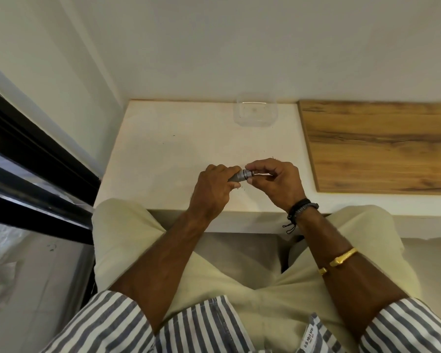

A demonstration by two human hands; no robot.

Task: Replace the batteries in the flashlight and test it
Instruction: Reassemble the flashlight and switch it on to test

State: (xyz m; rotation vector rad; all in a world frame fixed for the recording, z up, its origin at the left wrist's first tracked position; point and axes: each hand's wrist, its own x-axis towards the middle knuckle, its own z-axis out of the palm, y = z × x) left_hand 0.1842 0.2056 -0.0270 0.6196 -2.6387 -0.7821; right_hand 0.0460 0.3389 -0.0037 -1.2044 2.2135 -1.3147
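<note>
Where the black frame (23, 149) runs down the far left, a wall corner sits between it and the white table (163, 149). Open table surface lies left of and behind the hands. The front edge is under the wrists and the back edge meets the wall. Left hand (211, 192) is over the table near the front edge, fingers curled round the grey barrel of the small flashlight (236, 176). Flashlight lies roughly level between both hands, ringed end pointing right; can't tell if it touches the table. Right hand (275, 182) is just beside it, fingers (261, 165) and thumb pinched on the flashlight's right end piece. Clear plastic container (255, 110) stands well behind the hands, at the back edge. Wood-grain board (382, 146) covers the table's right side, apart from the right hand.
</note>
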